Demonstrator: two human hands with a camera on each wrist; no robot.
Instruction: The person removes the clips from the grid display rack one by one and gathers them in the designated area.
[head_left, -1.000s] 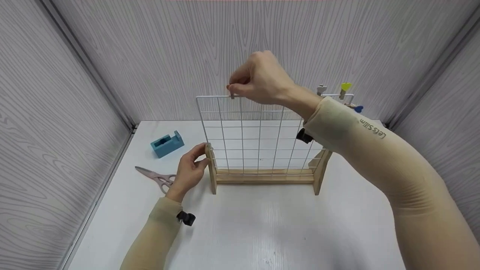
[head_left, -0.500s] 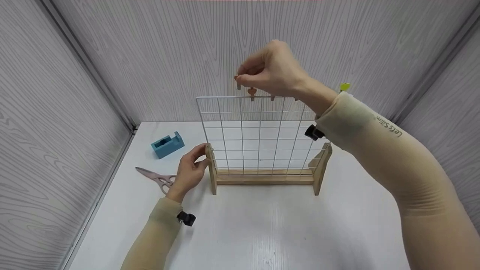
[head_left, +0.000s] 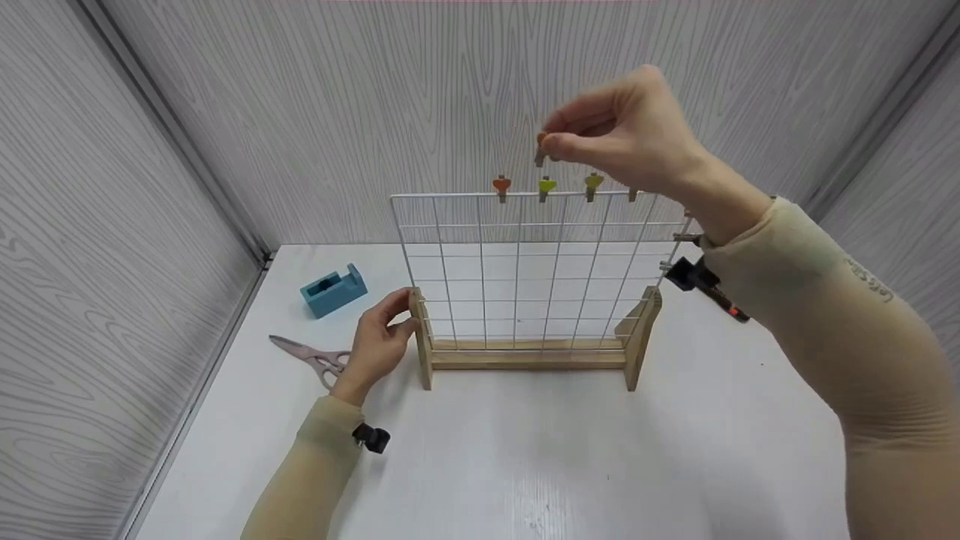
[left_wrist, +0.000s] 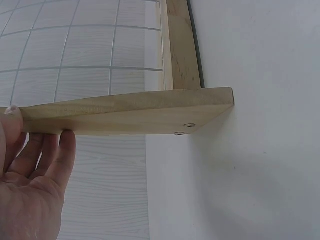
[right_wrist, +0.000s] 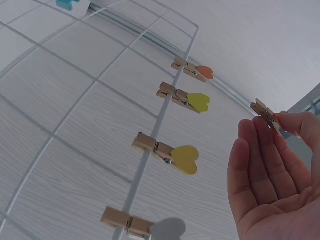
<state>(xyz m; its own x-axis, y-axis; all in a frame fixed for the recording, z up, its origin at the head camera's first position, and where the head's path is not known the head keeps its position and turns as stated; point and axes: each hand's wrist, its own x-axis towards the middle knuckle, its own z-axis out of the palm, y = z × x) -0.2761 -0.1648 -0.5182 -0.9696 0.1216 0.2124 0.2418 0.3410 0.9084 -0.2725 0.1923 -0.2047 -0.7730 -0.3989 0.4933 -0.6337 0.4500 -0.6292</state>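
My right hand (head_left: 637,127) pinches a small wooden clothespin (head_left: 540,150) between thumb and fingertips, above the white wire grid (head_left: 517,255) and apart from it. In the right wrist view this clothespin (right_wrist: 265,114) points up from the fingers. Several heart-topped clothespins are clipped along the grid's top wire: an orange-heart one (head_left: 502,187), a lime-heart one (head_left: 547,187), a yellow-heart one (head_left: 592,185) and a grey-heart one (right_wrist: 135,222). My left hand (head_left: 379,337) holds the left wooden post (head_left: 423,341) of the stand, thumb on one side, fingers on the other (left_wrist: 37,170).
A blue tape dispenser (head_left: 334,291) and pinkish scissors (head_left: 311,355) lie left of the stand on the white table (head_left: 525,450). More clips sit on the grid's right side, partly behind my right sleeve. A dark tool (head_left: 727,306) with an orange part lies to the right.
The clothespin has come off the top wire's left part. My right hand has carried it up and to the right, uncovering the clipped heart clothespins. My left hand stays on the post.
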